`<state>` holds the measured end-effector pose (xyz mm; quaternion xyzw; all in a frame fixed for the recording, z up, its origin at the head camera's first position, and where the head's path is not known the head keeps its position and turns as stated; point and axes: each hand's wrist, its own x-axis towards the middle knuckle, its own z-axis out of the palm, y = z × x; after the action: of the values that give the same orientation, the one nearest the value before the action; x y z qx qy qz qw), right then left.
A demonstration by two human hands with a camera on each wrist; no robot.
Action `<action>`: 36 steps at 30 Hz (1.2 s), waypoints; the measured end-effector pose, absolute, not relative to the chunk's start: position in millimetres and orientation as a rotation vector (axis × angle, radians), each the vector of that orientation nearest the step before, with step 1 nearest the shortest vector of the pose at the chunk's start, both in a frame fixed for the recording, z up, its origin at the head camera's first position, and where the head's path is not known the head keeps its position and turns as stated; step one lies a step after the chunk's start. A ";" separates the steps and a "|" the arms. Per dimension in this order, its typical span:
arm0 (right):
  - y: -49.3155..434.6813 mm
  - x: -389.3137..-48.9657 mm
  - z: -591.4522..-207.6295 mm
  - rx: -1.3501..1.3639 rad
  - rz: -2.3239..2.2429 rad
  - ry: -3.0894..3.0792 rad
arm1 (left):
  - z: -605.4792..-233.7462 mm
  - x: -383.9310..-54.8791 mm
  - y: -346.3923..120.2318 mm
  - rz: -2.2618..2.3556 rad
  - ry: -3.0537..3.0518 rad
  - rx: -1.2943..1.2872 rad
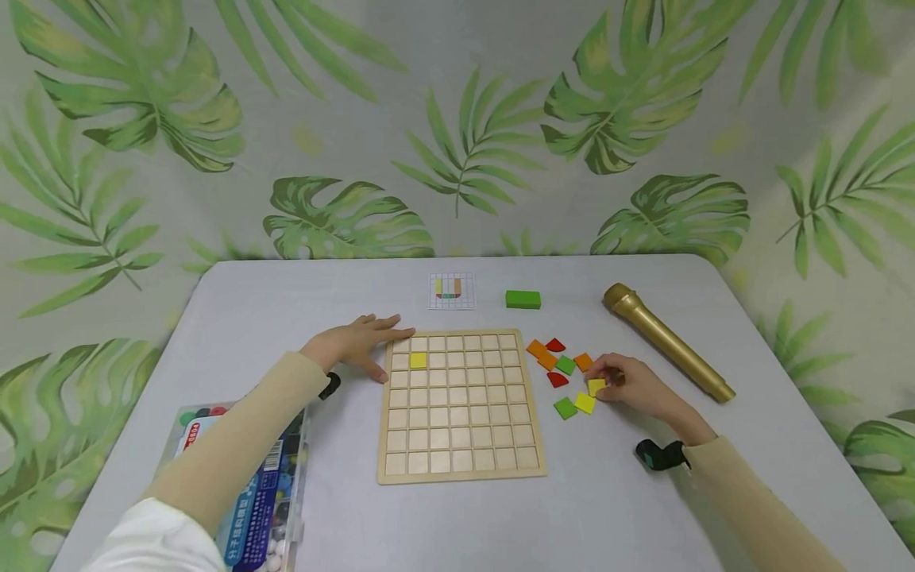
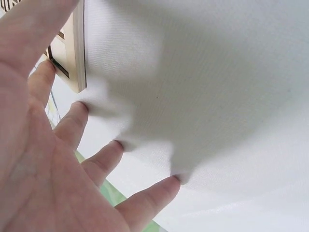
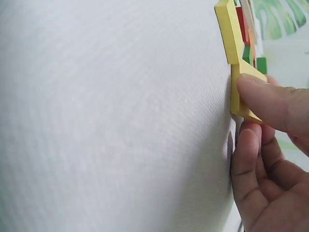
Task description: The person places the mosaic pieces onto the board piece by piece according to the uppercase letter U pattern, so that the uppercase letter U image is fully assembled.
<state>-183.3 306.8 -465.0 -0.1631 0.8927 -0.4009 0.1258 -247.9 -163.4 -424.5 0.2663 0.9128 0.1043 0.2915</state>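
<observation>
The left hand [image 1: 355, 343] rests with spread fingers at the upper left corner of a wooden grid board [image 1: 461, 417]. In the left wrist view, one fingertip touches the board's corner while other fingertips meet the cloth. One yellow square tile [image 1: 418, 361] lies in a cell near that corner. To the right of the board, the right hand [image 1: 632, 384] pinches another yellow square tile [image 3: 235, 89] low over the table, its thumb on the tile's face. A second loose yellow tile [image 1: 584, 403] lies beside it, together with a green tile [image 1: 565, 408].
Orange tiles [image 1: 537, 348], red quarter-round pieces [image 1: 557, 380] and a green tile [image 1: 565, 365] lie right of the board. Behind are a pattern card [image 1: 452, 291] and green block [image 1: 523, 299]. A gold microphone [image 1: 668, 342] lies right; a plastic case [image 1: 296, 508] stands front left.
</observation>
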 end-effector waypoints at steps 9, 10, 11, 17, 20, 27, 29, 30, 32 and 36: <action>312.0 -194.4 -460.7 -0.467 -1.393 2.382 | -426.7 -247.5 -163.2 0.291 2.435 0.695; 309.1 -196.2 -458.3 -0.457 -1.415 2.361 | -426.7 -247.4 -163.1 0.288 2.434 0.690; 304.9 -198.0 -455.4 -0.442 -1.434 2.339 | -426.7 -247.3 -163.1 0.289 2.434 0.685; 263.6 -210.7 -438.1 -0.396 -1.447 2.292 | -427.7 -247.5 -163.3 0.296 2.439 0.683; 238.4 -218.8 -434.4 -0.433 -1.466 2.258 | -426.9 -246.9 -163.1 0.293 2.443 0.686; 173.2 -234.0 -430.7 -0.550 -1.526 2.121 | -425.4 -246.1 -163.3 0.287 2.439 0.692; 155.1 -237.7 -432.3 -0.565 -1.530 2.087 | -426.0 -246.6 -163.3 0.285 2.440 0.696; 146.2 -239.6 -433.6 -0.575 -1.525 2.080 | -426.4 -247.1 -163.4 0.285 2.441 0.697; 129.4 -242.3 -436.1 -0.612 -1.506 2.078 | -426.9 -247.9 -163.5 0.278 2.442 0.692; 99.1 -244.7 -439.7 -0.681 -1.453 2.094 | -426.5 -248.8 -163.1 0.263 2.443 0.684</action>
<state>-244.7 99.1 -439.7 -0.2501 0.7687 -0.5335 0.2487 -248.8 -163.1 -426.5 0.2565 0.9163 0.0988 0.2914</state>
